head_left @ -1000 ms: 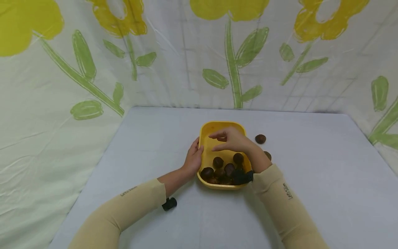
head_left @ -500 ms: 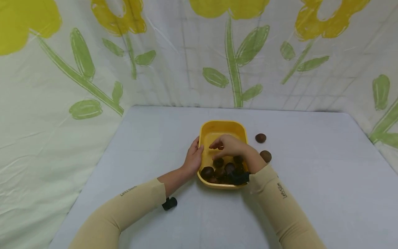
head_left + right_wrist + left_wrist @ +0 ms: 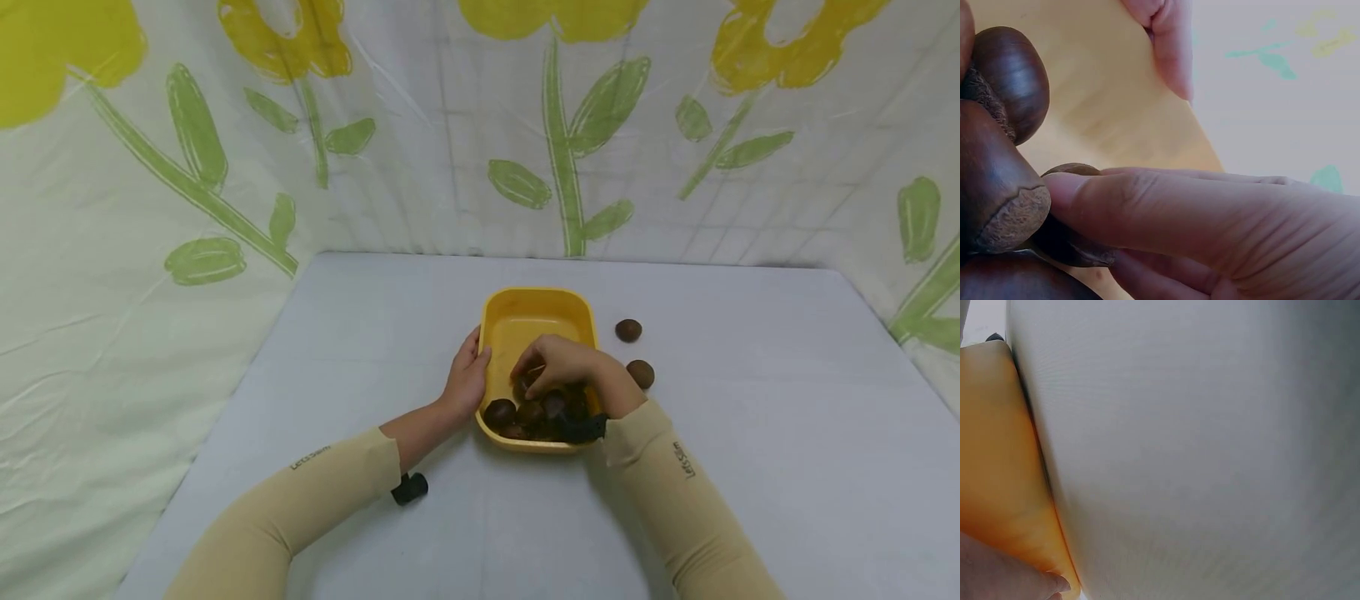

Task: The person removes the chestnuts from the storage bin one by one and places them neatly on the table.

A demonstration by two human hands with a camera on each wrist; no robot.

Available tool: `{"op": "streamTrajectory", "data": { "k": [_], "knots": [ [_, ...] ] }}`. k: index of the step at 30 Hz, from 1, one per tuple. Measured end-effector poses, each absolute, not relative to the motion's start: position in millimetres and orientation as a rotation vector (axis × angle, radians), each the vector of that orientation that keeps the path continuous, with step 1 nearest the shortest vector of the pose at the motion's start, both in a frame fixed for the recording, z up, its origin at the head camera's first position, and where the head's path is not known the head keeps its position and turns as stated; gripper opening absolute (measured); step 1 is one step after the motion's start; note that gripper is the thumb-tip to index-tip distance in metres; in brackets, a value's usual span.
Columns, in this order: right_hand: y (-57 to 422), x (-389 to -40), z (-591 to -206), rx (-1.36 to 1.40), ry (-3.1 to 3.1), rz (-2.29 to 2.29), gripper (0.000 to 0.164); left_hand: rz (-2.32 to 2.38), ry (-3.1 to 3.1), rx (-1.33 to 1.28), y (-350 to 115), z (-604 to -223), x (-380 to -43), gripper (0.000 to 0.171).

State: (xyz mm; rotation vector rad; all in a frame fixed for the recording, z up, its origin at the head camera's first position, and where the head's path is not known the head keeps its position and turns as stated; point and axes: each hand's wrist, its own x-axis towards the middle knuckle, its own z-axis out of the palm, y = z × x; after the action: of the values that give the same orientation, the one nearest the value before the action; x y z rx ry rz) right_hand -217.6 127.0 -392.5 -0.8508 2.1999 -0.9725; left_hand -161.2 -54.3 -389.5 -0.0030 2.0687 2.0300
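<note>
A yellow plastic tray [image 3: 534,302] sits on the table with several brown chestnuts [image 3: 500,413] gathered at its near end. My left hand [image 3: 467,379] holds the tray by its left side. In the left wrist view, fingertips [image 3: 1057,584] lie against the tray's outer wall. Inside the tray, my right hand [image 3: 570,363] reaches down among the chestnuts. The right wrist view shows its thumb and fingers pinching one chestnut [image 3: 1072,244], partly hidden by the thumb, with other chestnuts [image 3: 1013,81] close beside it.
Two chestnuts lie on the table right of the tray, one farther back [image 3: 628,330] and one nearer [image 3: 641,374]. A black wrist device [image 3: 410,489] shows under the left forearm. Behind the white-covered table [image 3: 750,417] hangs a flower-printed curtain [image 3: 420,150].
My right hand has lowered into the tray and come toward its near end, its fingers closing on a chestnut. My left hand stays at the tray's side.
</note>
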Motion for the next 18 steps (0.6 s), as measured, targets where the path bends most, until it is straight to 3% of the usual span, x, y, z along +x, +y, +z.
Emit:
{"op": "streamTrajectory", "data": {
  "k": [18],
  "knots": [
    [126.9,-220.1,-397.3,-0.899,2.134,-0.995,0.023,2.046,2.082,-0.013,-54.5,-414.1,-173.3,0.049]
  ]
}}
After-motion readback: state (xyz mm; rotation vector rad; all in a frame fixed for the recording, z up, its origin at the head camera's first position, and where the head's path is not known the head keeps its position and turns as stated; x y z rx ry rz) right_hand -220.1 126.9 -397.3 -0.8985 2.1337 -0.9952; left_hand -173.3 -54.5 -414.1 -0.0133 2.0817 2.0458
